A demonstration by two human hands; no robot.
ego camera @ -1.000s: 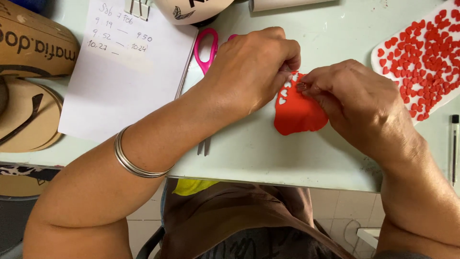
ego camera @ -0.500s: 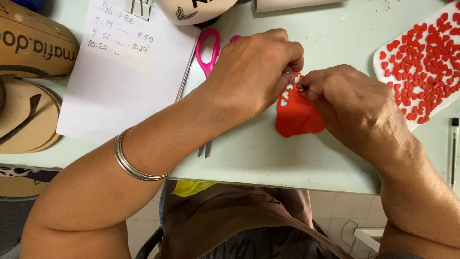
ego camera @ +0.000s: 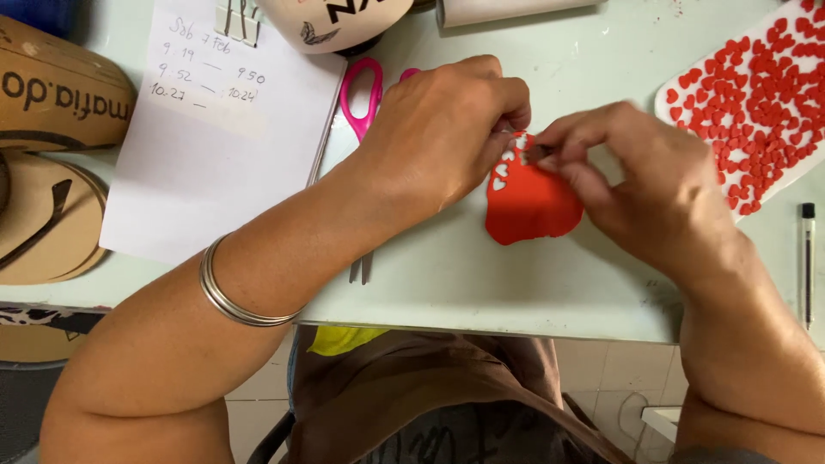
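A flat red sheet of soft clay (ego camera: pixel 531 204) lies on the pale green table, with small heart-shaped holes cut near its top edge. My left hand (ego camera: pixel 443 129) rests on the sheet's upper left corner, fingers curled down onto it. My right hand (ego camera: pixel 640 176) pinches a small metal cutter (ego camera: pixel 534 153) at the sheet's top edge, fingertips closed around it. The two hands nearly touch there. A silver bangle (ego camera: pixel 232 296) circles my left wrist.
A white tray (ego camera: pixel 756 94) covered with several red hearts sits at the right. Pink-handled scissors (ego camera: pixel 363 99) lie under my left arm. A clipped paper sheet (ego camera: pixel 215 129), brown sandals (ego camera: pixel 47 172), a cup (ego camera: pixel 335 21) and a pen (ego camera: pixel 808 258) are around. The table's front edge (ego camera: pixel 481 320) is near.
Both hands stay at the red sheet's top edge; my right hand's fingers have shifted slightly with the cutter. The sheet has barely moved.
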